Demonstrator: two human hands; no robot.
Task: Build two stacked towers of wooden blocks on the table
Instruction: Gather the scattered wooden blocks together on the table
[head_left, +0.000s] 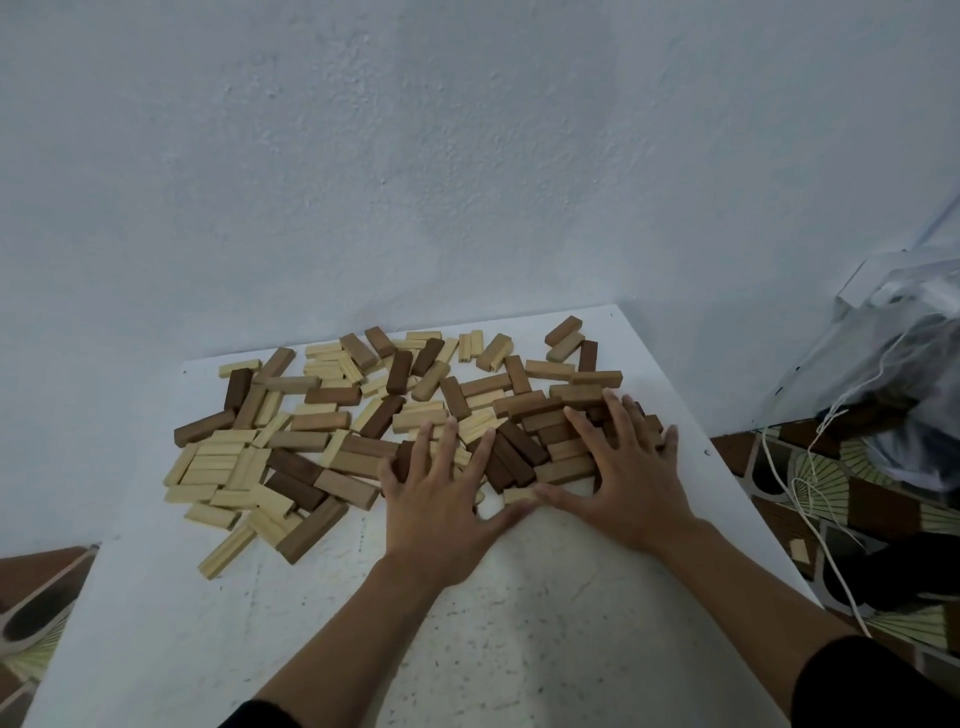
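Observation:
A loose heap of wooden blocks (332, 415), pale, mid-brown and dark brown, lies scattered flat across the far half of the white table (363, 623). No block stands stacked into a tower. My left hand (441, 499) lies flat with fingers spread on the blocks near the middle of the heap. My right hand (623, 467) lies spread on the brown blocks at the heap's right side. Both thumbs point inward and nearly meet beside a pale block (519, 496). Neither hand grips a block.
A pale blue wall (467, 182) rises right behind the table. A clear plastic bag (904, 364) with white cords sits on the patterned floor at the right, past the table's right edge. One small block (798, 551) lies on that floor.

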